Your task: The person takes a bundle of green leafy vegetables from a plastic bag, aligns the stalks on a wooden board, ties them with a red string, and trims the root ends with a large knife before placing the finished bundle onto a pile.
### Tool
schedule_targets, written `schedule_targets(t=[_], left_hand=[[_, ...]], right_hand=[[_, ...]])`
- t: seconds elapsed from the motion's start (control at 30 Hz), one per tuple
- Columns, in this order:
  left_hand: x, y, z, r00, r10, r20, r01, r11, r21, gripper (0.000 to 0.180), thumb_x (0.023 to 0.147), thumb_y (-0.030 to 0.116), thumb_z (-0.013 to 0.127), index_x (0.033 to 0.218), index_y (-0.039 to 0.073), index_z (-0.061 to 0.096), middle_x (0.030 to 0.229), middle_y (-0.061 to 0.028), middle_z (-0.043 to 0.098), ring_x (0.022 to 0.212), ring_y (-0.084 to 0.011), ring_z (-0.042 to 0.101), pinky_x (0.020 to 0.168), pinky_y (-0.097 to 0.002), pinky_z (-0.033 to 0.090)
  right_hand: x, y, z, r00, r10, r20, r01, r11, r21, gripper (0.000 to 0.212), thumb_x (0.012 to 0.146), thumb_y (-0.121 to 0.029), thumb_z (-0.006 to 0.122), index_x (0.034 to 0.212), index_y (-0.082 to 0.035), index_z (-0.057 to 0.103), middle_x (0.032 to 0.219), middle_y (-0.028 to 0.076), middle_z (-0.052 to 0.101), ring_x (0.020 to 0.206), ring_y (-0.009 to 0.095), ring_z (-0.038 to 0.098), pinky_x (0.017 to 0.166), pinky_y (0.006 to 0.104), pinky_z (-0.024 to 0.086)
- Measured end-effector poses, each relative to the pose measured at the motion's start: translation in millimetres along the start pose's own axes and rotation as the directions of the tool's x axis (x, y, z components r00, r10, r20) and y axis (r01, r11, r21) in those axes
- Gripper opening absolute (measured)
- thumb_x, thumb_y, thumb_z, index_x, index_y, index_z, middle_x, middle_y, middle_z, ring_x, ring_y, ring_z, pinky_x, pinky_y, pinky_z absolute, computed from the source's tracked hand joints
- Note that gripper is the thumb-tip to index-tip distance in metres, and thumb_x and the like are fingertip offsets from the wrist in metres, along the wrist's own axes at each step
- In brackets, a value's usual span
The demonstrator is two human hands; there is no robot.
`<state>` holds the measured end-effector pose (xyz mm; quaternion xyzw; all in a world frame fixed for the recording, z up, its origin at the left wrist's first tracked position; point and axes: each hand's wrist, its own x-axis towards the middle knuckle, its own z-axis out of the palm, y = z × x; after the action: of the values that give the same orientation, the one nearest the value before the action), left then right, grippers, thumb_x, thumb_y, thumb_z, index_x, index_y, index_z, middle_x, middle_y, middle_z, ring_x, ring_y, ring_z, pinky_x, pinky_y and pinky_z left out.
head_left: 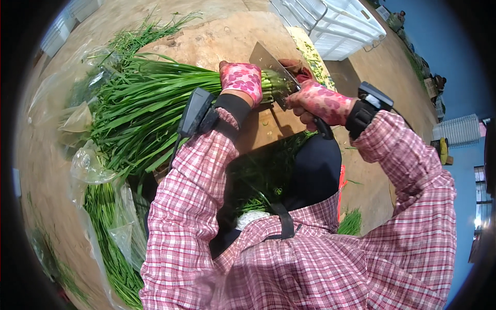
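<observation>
A thick bunch of garlic chives (160, 88) lies across a wooden board (227, 36), its long green leaves fanning out to the left. My left hand (241, 81), in a pink patterned glove, is closed around the bunch near its pale stem ends. In my right hand (324, 104), also gloved, is the black handle of a cleaver (267, 64). The cleaver's broad metal blade stands tilted at the pale stem ends, just right of my left hand; I cannot tell how deep its edge sits. Behind the blade a dark red item (302, 70) is partly hidden.
Clear plastic sheeting (88, 165) surrounds more chives (111, 243) at the left. Loose green leaves (155, 33) lie at the board's far left. Small pale trimmings (312, 54) cover its right edge. White crates (346, 26) stand beyond. My dark-clad knee (318, 165) is below the board.
</observation>
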<state>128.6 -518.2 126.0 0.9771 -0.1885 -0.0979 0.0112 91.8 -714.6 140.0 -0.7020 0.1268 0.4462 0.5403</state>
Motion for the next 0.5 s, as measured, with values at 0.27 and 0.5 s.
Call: schedule_targets(t=[0.27, 0.5], left_hand=[[14, -3, 6, 0.999, -0.011, -0.052, 0.008, 0.999, -0.054, 0.046, 0.057, 0.035, 0.081, 0.095, 0.013, 0.069, 0.095, -0.0087, 0.069, 0.093, -0.0256, 0.066, 0.086, -0.0434, 0.043], [9, -3, 4, 0.999, -0.014, -0.034, 0.012, 0.999, -0.052, 0.033, 0.06, 0.032, 0.078, 0.089, 0.016, 0.072, 0.094, -0.0065, 0.07, 0.091, -0.023, 0.067, 0.085, -0.0437, 0.042]], right_hand=[[45, 3, 4, 0.597, -0.668, 0.444, 0.521, -0.097, -0.848, 0.011, 0.064, -0.012, 0.068, 0.059, -0.009, 0.058, 0.057, 0.006, 0.057, 0.054, 0.024, 0.061, 0.049, 0.0355, 0.047], [50, 11, -10, 0.596, -0.602, 0.531, 0.611, -0.089, -0.787, 0.007, 0.06, -0.008, 0.065, 0.065, -0.005, 0.061, 0.064, 0.009, 0.058, 0.061, 0.026, 0.061, 0.052, 0.0358, 0.048]])
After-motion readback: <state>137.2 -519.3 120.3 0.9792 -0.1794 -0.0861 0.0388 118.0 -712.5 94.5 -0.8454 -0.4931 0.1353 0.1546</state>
